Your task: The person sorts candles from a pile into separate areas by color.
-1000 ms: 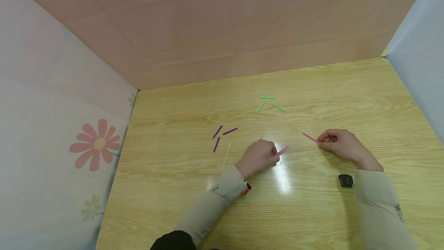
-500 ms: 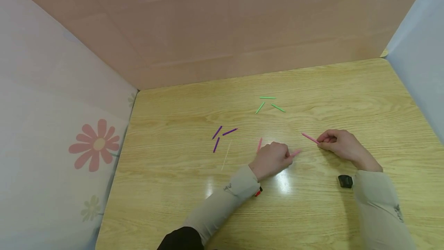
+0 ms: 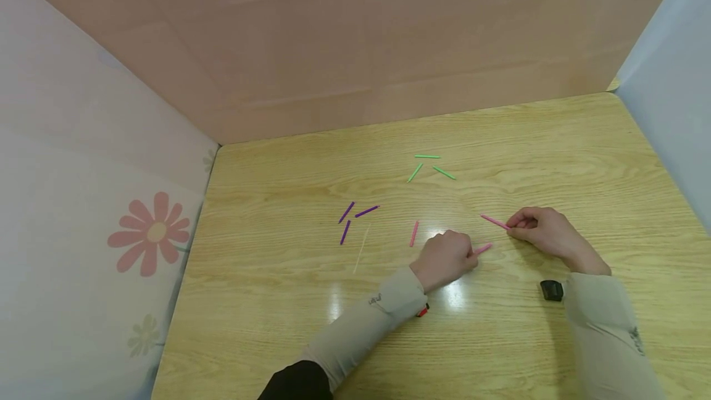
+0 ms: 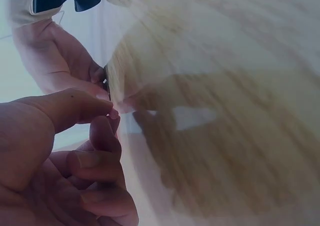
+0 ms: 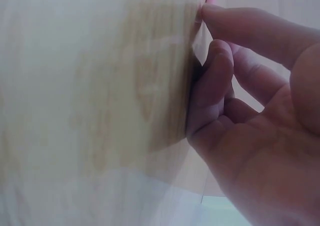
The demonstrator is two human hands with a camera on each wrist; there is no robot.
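Note:
Just right of the table's middle, my left hand (image 3: pixel 446 258) pinches a thin pink stick (image 3: pixel 484 249) between thumb and index finger. Its far end points right, and the left wrist view shows only a bit of pink at the fingertips. Farther right, my right hand (image 3: pixel 547 236) rests low over the table and pinches the near end of another pink stick (image 3: pixel 494 221), which slants away to the upper left. The two held sticks are apart. A third pink stick (image 3: pixel 414 234) lies alone on the wood, left of my left hand.
Three green sticks (image 3: pixel 428 156) form a loose triangle farther back on the table (image 3: pixel 266 301). Three purple sticks (image 3: pixel 367 211) lie to the left, near a thin pale yellow stick (image 3: pixel 361 249). A brown panel (image 3: pixel 355 48) stands along the back edge, with a flower-printed panel (image 3: pixel 111 159) at left.
My left hand has moved right with its pink stick, closer to the right hand's stick. This uncovers the lone pink stick that it mostly hid. The right hand has stayed nearly still.

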